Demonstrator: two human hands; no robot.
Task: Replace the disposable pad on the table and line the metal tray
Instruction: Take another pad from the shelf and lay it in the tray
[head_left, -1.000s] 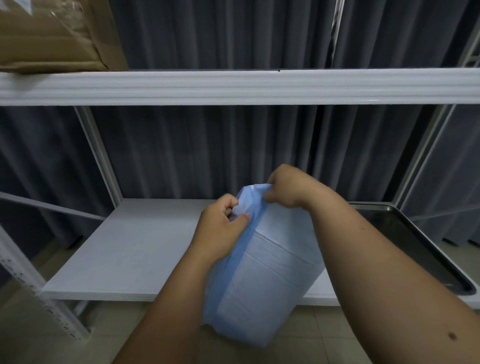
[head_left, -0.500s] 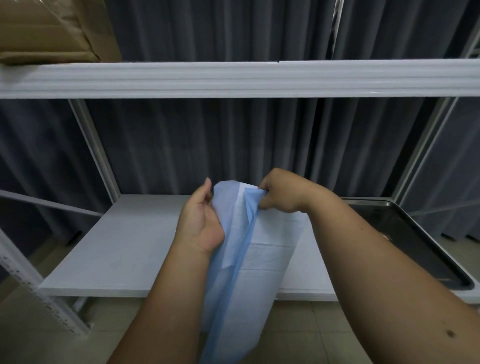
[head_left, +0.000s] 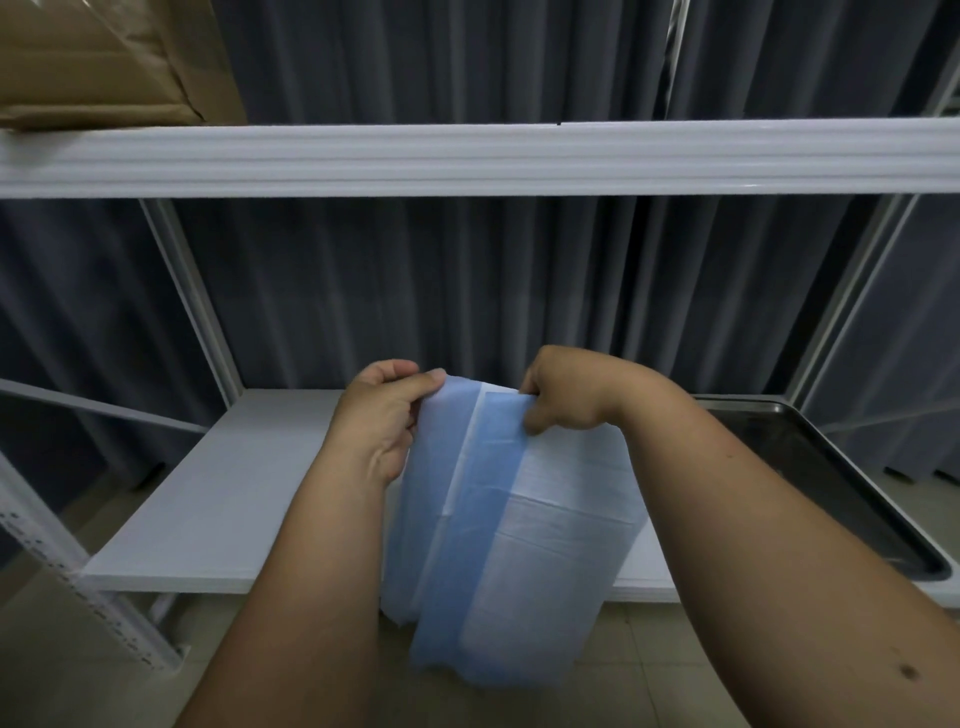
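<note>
Folded blue-and-white disposable pad (head_left: 519, 530) hanging upright above white table (head_left: 234, 493), dark metal tray (head_left: 810, 467) at right

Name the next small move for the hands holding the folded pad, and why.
Probably draw the hands apart to open the pad. The left hand and right hand pinch its top edge close together, it hangs folded in front of the bare white shelf, and the tray is unlined.

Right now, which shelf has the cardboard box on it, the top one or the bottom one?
The top shelf holds the cardboard box, at its left end. The bottom shelf has the metal tray at its right end instead.
</note>
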